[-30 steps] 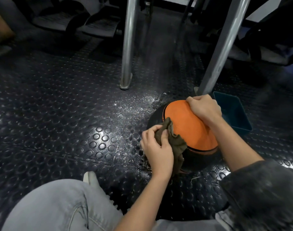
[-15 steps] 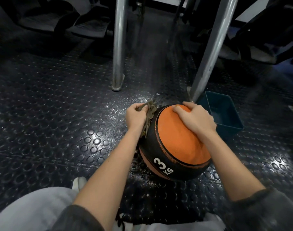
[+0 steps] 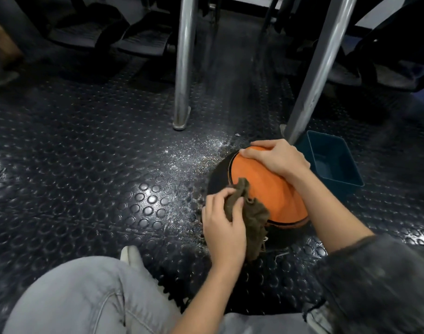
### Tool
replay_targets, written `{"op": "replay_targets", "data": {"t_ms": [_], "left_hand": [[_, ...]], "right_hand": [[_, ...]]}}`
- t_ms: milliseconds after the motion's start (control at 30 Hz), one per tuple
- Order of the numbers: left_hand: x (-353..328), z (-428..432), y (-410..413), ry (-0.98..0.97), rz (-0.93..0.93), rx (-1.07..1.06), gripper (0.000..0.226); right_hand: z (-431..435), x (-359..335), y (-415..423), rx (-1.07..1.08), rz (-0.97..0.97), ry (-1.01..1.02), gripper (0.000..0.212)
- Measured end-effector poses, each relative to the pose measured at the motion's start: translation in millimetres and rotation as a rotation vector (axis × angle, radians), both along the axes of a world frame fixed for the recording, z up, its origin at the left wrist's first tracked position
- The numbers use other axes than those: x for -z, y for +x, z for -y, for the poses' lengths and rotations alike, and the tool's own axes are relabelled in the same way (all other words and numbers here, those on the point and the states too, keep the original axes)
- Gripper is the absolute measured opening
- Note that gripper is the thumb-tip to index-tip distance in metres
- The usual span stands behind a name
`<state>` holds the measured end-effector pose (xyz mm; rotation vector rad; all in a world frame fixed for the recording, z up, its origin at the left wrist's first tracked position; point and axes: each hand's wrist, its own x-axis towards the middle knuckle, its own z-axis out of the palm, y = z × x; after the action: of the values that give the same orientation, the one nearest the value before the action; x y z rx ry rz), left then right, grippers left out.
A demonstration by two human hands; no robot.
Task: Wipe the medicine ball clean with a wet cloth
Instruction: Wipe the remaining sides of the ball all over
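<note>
An orange and black medicine ball (image 3: 271,189) sits on the studded rubber floor in front of me. My right hand (image 3: 276,157) lies over its far top, fingers curved around the orange panel, holding it steady. A crumpled brown cloth (image 3: 252,213) is gripped by my left hand (image 3: 221,220), which presses it against the ball's near left side; the cloth's loose end hangs down over the black band. The ball's lower part is hidden behind the cloth and my arms.
A dark blue plastic tub (image 3: 331,160) stands just right of the ball. Two metal legs (image 3: 183,66) (image 3: 314,68) rise from the floor behind it. Wet speckles (image 3: 194,153) shine on the floor at the ball's left. My grey-trousered knee (image 3: 85,295) fills the lower left.
My left hand has swept the cloth from the ball's far left edge back down to its near left side. The ball has turned, so the "3 KG" marking no longer shows.
</note>
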<state>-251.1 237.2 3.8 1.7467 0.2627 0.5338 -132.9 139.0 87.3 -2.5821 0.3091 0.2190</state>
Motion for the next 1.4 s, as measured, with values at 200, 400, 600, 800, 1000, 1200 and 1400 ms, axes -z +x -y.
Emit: {"op": "replay_targets", "data": {"t_ms": [200,400,600,800,1000,1200,1400], "left_hand": [[-21.4,-31.6,58.2,-0.028,-0.158,0.017,0.009],[-23.4,-43.2,72.4,-0.067,-0.207,0.075,0.010],[-12.2,-26.8,6.8,0.052,-0.053,0.133,0.015],[-21.3,-32.5,29.9,0.107,-0.119,0.169,0.012],[-31.3,-38.5,97.7,-0.035,-0.308,0.098,0.018],[-23.1,-24.7,88.6,-0.040,-0.173,0.127,0.016],[-5.7,-9.5,19.8,0.053,0.127,0.193,0.021]], "right_hand": [[-5.5,-3.3,-7.5,-0.049,0.030,-0.010,0.058],[-11.2,-1.3,-3.3,-0.051,0.046,-0.016,0.058],[-15.7,-2.2,6.7,-0.077,0.013,-0.041,0.060],[-1.9,-1.0,5.1,-0.059,0.010,0.041,0.061],[14.0,7.4,-7.4,-0.023,0.070,0.140,0.068],[19.7,10.4,-7.2,0.010,0.093,0.147,0.072],[18.9,9.2,-3.6,0.037,0.089,0.186,0.070]]}}
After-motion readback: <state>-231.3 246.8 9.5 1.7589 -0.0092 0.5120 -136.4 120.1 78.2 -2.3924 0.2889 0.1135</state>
